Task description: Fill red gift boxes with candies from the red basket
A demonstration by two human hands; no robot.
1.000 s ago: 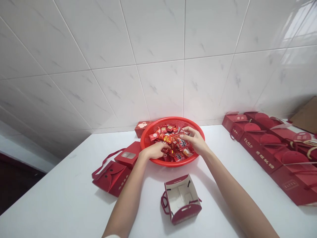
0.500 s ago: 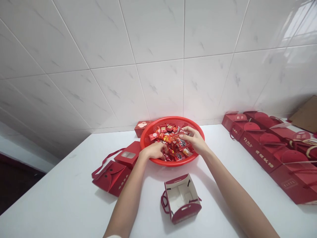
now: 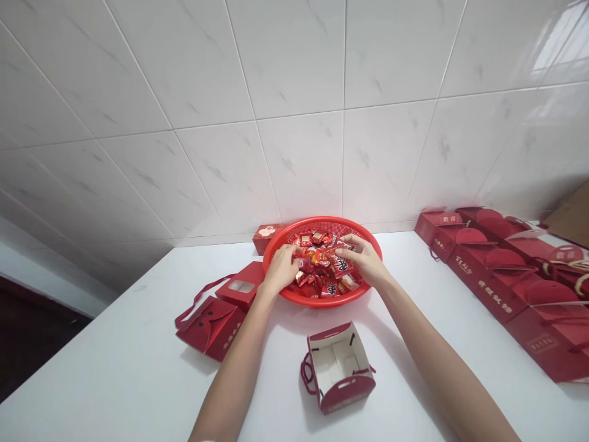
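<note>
A red oval plastic basket (image 3: 322, 302) holds a heap of red wrapped candies (image 3: 329, 261). Over its left part is my left hand (image 3: 283, 268), fingers curled down on the candies; what they grip, if anything, is hidden. My right hand (image 3: 363, 258) reaches over the right part, its thumb and fingers closed on a red candy wrapper. Nearer to me, between my forearms, a small dark red box (image 3: 340, 362) stands with its top open, its white inside bare and a cord handle at its left.
Two closed red boxes (image 3: 211, 325) stand left of the basket. Another small red box (image 3: 264, 238) is behind it by the tiled wall. Rows of red gift boxes (image 3: 488, 282) line the right, with brown cardboard (image 3: 570, 215) at far right.
My left hand has moved up and back from the basket's near edge to its left side, over the candies. My right hand stays almost in place. The view has shifted slightly.
</note>
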